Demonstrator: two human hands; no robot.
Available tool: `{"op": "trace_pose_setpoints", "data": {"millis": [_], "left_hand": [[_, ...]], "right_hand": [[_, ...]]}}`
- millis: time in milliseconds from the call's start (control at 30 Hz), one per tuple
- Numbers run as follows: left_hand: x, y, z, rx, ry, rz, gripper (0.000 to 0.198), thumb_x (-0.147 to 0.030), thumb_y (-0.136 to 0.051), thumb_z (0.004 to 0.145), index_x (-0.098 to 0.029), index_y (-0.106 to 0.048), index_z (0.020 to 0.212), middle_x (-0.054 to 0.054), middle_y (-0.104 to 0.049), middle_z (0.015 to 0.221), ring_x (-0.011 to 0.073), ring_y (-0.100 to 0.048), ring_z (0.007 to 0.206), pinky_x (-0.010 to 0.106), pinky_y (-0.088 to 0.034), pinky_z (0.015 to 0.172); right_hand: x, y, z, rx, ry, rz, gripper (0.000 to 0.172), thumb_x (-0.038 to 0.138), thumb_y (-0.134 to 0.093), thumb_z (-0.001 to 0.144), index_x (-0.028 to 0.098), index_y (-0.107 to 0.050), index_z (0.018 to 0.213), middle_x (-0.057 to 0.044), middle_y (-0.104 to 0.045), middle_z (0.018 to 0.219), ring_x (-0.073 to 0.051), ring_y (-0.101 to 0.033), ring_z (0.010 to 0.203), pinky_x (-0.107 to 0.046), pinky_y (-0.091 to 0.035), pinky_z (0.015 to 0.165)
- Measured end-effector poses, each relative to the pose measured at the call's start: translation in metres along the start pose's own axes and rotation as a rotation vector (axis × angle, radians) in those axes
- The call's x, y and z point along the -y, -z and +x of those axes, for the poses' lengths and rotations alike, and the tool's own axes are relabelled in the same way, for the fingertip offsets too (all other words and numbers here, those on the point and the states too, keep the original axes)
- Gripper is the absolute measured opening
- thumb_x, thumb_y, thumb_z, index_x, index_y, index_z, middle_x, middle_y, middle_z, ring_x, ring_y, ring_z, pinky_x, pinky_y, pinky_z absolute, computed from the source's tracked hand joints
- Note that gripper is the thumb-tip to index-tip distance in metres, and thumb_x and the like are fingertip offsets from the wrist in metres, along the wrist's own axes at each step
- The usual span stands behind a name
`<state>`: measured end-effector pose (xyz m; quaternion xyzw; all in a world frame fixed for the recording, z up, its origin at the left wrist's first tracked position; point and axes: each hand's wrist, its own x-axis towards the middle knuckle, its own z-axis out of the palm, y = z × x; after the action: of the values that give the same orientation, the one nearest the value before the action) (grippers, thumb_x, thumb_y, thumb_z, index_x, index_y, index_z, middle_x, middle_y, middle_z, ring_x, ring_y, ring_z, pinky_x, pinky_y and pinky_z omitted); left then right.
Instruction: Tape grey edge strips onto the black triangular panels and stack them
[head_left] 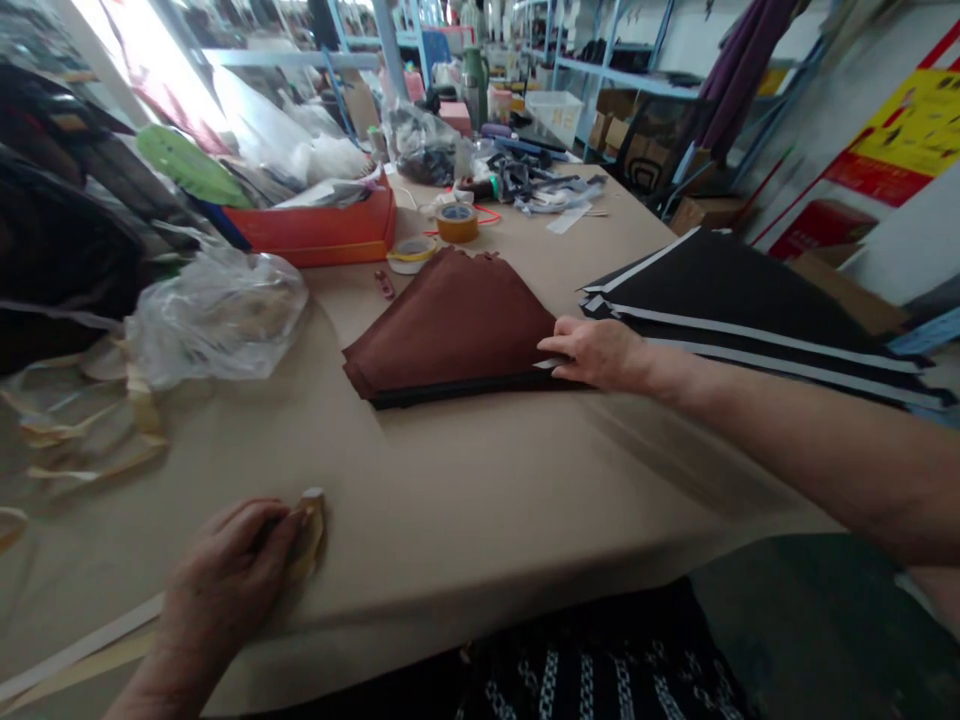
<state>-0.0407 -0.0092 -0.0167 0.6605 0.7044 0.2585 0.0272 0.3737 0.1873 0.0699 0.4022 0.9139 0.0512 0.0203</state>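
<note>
At the lower left, my left hand (232, 565) is closed in a pinch on a strip of yellowish tape (313, 530), whose crumpled end sticks out past the fingers. A long pale strip (82, 640) trails behind the wrist to the left edge. My right hand (600, 352) reaches across to the right corner of a stack of brown fabric pieces (457, 325), with a black layer under it. Its fingers are closed, and a small pale pointed thing (551, 363) shows at them; I cannot make out what it is. Just beyond lie black panels (735, 285) edged with white strips.
Rolls of tape (457, 223) and a small dark red item (384, 284) lie behind the brown stack. A clear plastic bag (217, 315), loose yellowish strips (97, 465) and an orange-red bin (315, 228) stand left. Fabric scraps (525, 180) and a green flask (474, 85) are farther back.
</note>
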Motion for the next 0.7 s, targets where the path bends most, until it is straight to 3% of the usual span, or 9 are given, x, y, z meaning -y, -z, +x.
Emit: {"op": "trace_pose_setpoints", "data": {"millis": [133,300,433,500,600,700], "left_hand": [[-0.008,0.002,-0.001,0.006,0.013,0.007,0.01,-0.034,-0.059,0.079,-0.026,-0.059,0.073,-0.003,-0.063,0.077,0.0178,-0.061,0.075,0.029,-0.048,0.072],[-0.025,0.007,-0.005,0.019,-0.018,-0.005,0.018,-0.026,-0.049,0.085,-0.02,-0.056,0.069,0.004,-0.06,0.071,0.02,-0.056,0.072,0.032,-0.046,0.069],[-0.027,0.007,-0.007,0.011,-0.007,0.061,0.02,-0.024,-0.046,0.086,-0.02,-0.054,0.068,0.005,-0.059,0.071,0.0195,-0.056,0.075,0.031,-0.046,0.071],[-0.026,0.007,-0.008,0.012,-0.002,0.068,0.02,-0.023,-0.046,0.086,-0.02,-0.053,0.067,0.005,-0.06,0.073,0.0195,-0.056,0.077,0.031,-0.046,0.072],[-0.026,0.007,-0.01,0.017,-0.002,0.052,0.02,-0.022,-0.047,0.086,-0.02,-0.053,0.067,0.005,-0.06,0.073,0.0196,-0.055,0.078,0.032,-0.046,0.073],[-0.027,0.008,-0.01,0.021,-0.011,0.026,0.021,-0.023,-0.047,0.087,-0.02,-0.052,0.067,0.004,-0.058,0.072,0.0196,-0.054,0.077,0.032,-0.045,0.073]], "right_hand": [[0.009,-0.02,0.015,0.04,0.009,-0.059,0.038,0.033,-0.056,0.085,0.017,-0.057,0.12,-0.011,-0.057,0.113,-0.019,-0.061,0.083,-0.026,-0.039,0.062],[0.007,-0.018,0.013,0.08,0.059,-0.069,0.025,0.021,-0.054,0.087,0.016,-0.062,0.11,-0.012,-0.06,0.107,-0.02,-0.061,0.086,-0.026,-0.036,0.063],[0.011,-0.012,0.021,0.062,0.016,-0.068,0.016,0.013,-0.049,0.088,0.014,-0.065,0.089,-0.013,-0.066,0.093,-0.017,-0.063,0.074,-0.028,-0.03,0.056],[0.007,0.003,0.027,0.045,-0.045,-0.075,0.021,0.017,-0.044,0.091,0.013,-0.065,0.089,-0.014,-0.067,0.085,-0.017,-0.063,0.067,-0.03,-0.026,0.054],[-0.01,0.047,0.036,-0.014,-0.263,-0.128,0.034,0.03,-0.039,0.094,0.01,-0.065,0.105,-0.016,-0.067,0.08,-0.02,-0.065,0.074,-0.034,-0.024,0.055],[-0.031,0.107,0.037,-0.268,-0.364,0.053,0.052,0.043,-0.03,0.092,0.008,-0.063,0.113,-0.018,-0.066,0.095,-0.029,-0.061,0.097,-0.041,-0.027,0.06]]}}
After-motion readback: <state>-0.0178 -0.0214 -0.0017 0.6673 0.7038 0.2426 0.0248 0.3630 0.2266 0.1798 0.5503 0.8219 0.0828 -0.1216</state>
